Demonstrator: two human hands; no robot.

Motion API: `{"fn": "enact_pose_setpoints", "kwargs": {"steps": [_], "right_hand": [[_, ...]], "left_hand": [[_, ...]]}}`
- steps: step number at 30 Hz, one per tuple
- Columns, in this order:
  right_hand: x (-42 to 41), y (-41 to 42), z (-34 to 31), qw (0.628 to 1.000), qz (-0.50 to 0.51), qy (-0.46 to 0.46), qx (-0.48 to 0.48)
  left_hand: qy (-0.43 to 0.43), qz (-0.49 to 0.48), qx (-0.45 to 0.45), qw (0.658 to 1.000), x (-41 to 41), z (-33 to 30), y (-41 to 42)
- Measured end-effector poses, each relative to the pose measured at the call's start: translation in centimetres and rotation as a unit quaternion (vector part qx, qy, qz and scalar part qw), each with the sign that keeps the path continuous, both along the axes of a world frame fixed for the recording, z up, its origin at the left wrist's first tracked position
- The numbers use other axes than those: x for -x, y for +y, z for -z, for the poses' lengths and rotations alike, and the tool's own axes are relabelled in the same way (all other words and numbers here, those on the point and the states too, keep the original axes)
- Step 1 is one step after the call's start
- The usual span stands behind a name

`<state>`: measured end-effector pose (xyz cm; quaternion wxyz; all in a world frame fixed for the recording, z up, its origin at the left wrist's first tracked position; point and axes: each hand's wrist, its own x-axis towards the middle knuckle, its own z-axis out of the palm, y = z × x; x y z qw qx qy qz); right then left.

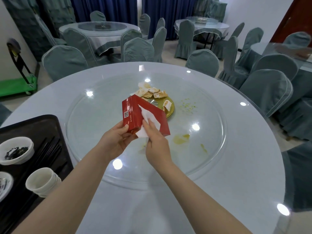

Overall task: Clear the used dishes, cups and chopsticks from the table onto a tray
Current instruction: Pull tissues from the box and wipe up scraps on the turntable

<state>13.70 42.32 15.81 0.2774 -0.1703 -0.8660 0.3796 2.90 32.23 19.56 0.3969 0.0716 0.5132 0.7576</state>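
Note:
My left hand (116, 139) grips a red tissue box (135, 114) by its near end, held tilted above the glass turntable (202, 149). A white tissue (152, 118) sticks out of the box's slot, and my right hand (156, 142) pinches it. A dark tray (42, 125) sits at the table's left edge. On it are a white bowl (16, 152) with dark leftovers, stacked white cups (42, 181), black chopsticks (49, 149) and part of a plate (5, 184). Crumpled stained tissues (150, 91) lie on and beside the gold hub (169, 108) at the turntable's centre.
Yellow spills (181, 138) mark the turntable right of my hands, with small specks (188, 106) further back. Grey covered chairs (268, 90) ring the round table (253, 166). Other covered tables stand behind. A green cart (18, 86) is parked at the far left.

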Motion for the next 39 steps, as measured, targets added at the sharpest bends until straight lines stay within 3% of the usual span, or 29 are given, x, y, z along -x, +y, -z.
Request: {"fn": "enact_pose_setpoints", "kwargs": {"steps": [4, 14, 20, 25, 35, 39], "right_hand": [[-0.2, 0.5, 0.2, 1.000, -0.009, 0.001, -0.017], [-1.8, 6.0, 1.9, 0.985, 0.104, -0.056, 0.125], [-1.6, 3.3, 0.0, 0.995, 0.014, 0.054, 0.077], [-3.2, 5.9, 1.5, 0.999, 0.005, 0.034, 0.015], [-6.5, 15.3, 4.4, 0.965, 0.184, -0.055, 0.178], [-7.0, 16.0, 5.1, 0.966, 0.167, -0.055, 0.190]], "left_hand": [[0.022, 0.021, 0.008, 1.000, 0.3, 0.2, -0.3], [0.010, 0.106, 0.009, 0.994, -0.1, 0.4, -0.2], [0.041, 0.113, 0.038, 0.992, -1.1, 0.8, 2.2], [0.029, 0.140, 0.038, 0.989, -1.5, 1.1, 3.5], [0.003, 0.157, 0.023, 0.987, -2.4, 0.4, 9.0], [-0.024, 0.113, 0.032, 0.993, -3.4, 1.1, 12.7]]}}
